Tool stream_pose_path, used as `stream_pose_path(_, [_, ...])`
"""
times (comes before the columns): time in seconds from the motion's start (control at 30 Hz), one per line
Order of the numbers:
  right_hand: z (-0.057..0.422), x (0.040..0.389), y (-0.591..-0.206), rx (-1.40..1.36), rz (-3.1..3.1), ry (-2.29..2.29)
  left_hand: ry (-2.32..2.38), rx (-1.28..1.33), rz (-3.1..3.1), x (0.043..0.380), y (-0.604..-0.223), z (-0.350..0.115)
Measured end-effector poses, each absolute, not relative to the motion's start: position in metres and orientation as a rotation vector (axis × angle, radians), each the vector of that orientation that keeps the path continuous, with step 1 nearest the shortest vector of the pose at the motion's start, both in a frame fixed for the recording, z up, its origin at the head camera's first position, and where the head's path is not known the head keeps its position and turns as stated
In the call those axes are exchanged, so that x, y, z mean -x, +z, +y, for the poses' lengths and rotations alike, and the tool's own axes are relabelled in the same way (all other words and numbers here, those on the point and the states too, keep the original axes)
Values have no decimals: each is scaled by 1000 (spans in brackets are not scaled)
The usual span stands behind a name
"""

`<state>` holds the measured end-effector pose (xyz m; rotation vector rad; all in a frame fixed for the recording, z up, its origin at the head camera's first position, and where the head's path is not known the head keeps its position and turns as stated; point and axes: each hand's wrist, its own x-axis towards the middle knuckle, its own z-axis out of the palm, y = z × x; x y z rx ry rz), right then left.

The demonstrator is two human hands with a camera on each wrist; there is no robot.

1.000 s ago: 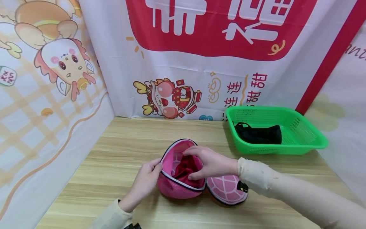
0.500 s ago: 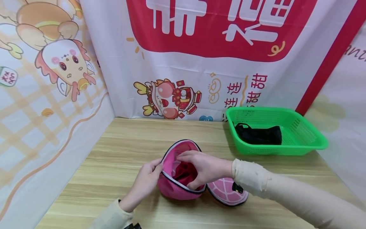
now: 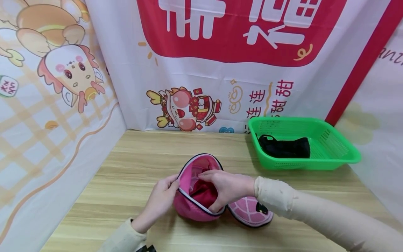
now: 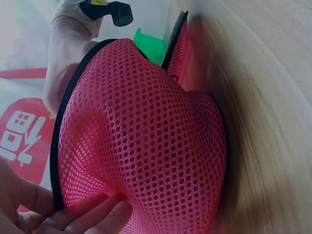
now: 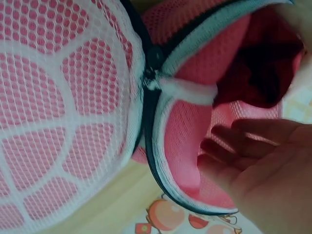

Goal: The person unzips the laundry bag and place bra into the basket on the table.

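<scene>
Your left grip (image 3: 161, 198) pinches the near rim of the pink mesh bag (image 3: 189, 210), fingers curled against its netting. Your right grip (image 3: 227, 187) reaches into the open mouth, fingers bent over the dark red cloth (image 3: 201, 190) inside. The bag sits on the table (image 3: 141, 157) near its front edge, its pink-and-white lid half (image 3: 250, 211) lying open just beside it. Farther back on your right, a green basket (image 3: 333, 147) holds a black cloth (image 3: 284, 147).
</scene>
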<state>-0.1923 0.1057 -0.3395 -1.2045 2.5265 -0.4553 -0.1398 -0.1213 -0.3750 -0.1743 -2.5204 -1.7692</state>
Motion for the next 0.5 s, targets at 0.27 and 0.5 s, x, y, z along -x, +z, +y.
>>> stream_pose_path(0.27, [110,200,-362,1048,2564,-675,-1744,161,-2530,141,-376,-123])
stream_pose_path(0.5, [107,205,-370,855,2571,-916,-1779,160,-2504,141,-375,-123])
